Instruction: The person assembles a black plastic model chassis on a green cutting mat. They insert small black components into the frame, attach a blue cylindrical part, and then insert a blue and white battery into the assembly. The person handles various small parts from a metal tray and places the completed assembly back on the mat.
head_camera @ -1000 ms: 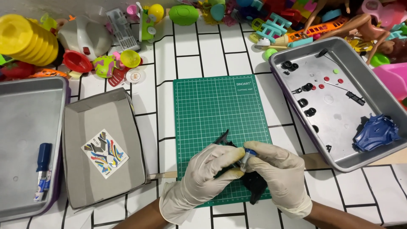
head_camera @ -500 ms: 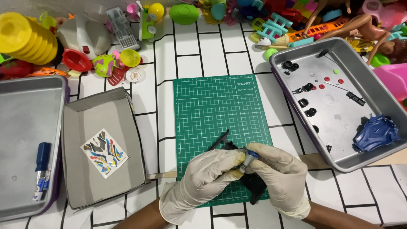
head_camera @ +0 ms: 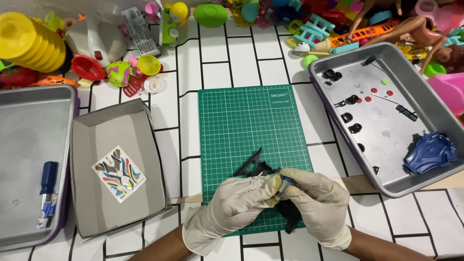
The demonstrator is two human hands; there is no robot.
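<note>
Left hand: the left hand point(head_camera: 232, 210), in a cream, wrinkled latex glove, is curling over the near edge of the mat, its grip clamped together on the black angular plastic toy frame point(head_camera: 255, 167).
Right hand: the right hand point(head_camera: 316, 205), gloved the same, is pressing against the left one, its fingertips pinching a small blue-and-white piece point(head_camera: 286, 179) at the frame; what that piece is cannot be told.
Toy frame: matte, strutted and spiky, it is sticking out up and left from between the gloves, with more black plastic point(head_camera: 290, 215) showing under the right palm.
Mat: the green gridded rubber cutting mat point(head_camera: 251, 121) is lying flat on the white tile-patterned counter point(head_camera: 217, 58), beneath both hands.
Right tray: the shallow brushed-metal baking tray point(head_camera: 333, 104) is holding small black and red round bits and a glossy blue moulded shell point(head_camera: 430, 152).
Grey box: the open grey cardboard box point(head_camera: 96, 140) is sitting left of the mat, carrying a sheet of multicoloured stickers point(head_camera: 118, 174).
Left tray: a second metal tray point(head_camera: 24, 125) is holding a blue-capped marker point(head_camera: 47, 193).
Far edge: a jumble of bright plastic toys is crowding it, among them a ribbed yellow stack point(head_camera: 29, 43).
</note>
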